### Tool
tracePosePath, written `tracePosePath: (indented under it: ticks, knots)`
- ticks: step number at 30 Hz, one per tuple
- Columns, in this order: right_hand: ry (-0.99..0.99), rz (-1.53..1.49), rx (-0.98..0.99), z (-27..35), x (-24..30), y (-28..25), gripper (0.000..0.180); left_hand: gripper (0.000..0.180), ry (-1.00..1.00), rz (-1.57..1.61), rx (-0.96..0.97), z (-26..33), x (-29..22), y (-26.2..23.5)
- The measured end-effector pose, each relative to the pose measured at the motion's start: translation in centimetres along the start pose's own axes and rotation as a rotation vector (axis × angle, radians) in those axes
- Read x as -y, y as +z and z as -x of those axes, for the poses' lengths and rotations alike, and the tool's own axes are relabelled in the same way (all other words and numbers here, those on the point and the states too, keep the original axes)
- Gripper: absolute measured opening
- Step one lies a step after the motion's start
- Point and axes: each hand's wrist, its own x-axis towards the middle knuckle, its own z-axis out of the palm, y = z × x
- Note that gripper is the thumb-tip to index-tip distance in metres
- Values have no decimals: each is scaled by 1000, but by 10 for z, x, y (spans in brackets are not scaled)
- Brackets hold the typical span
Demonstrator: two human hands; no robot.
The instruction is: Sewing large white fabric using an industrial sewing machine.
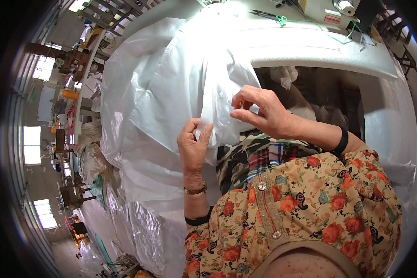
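A large sheet of thin white plastic-like fabric [157, 102] drapes over the table and hangs over its near edge. My left hand [194, 146] pinches a folded strip of its edge between thumb and fingers. To the right of that strip, my right hand [266, 113] is raised with fingers curled and a gap between thumb and forefinger. Nothing shows in its grasp. The far end of the strip runs up into a bright lamp glare, where details are washed out.
Black-handled snips [264, 15] and green thread [281, 20] lie at the back of the white table [301, 46]. Part of a white machine [322, 16] stands at the back right. A dark opening [329, 90] with a crumpled white bundle [285, 75] sits right of the fabric.
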Motion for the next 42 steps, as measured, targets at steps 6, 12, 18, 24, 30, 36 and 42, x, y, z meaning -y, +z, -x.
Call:
tracePosePath:
  ticks: [6,12,18,24,30,36,42]
  knots:
    - [-471,781,65,-24,16,5,35,15,22,-66,-37,-5,-17,2]
    - [-209,944,535,-51,39,-11,35,15,74,-80,-75,-13,-14,-6]
    - [-255,751,472,-37,48,-13,33,14,41,35,-19,-12,-15,-10]
    - [-30,13,-314,-38,1,-19,29,11,-4,148,-16,-16,-9,-8]
    - [278,-102,-139,-41,3,-11,45,11,-19,170,-29,-15,-21,-2]
    - [244,-78,45,-35,-10,5,23,12,-26,245,-2,-13,-26,3]
    - [169,-250,12,-28,15,13,18,11,-31,182,86,-12,-19,3]
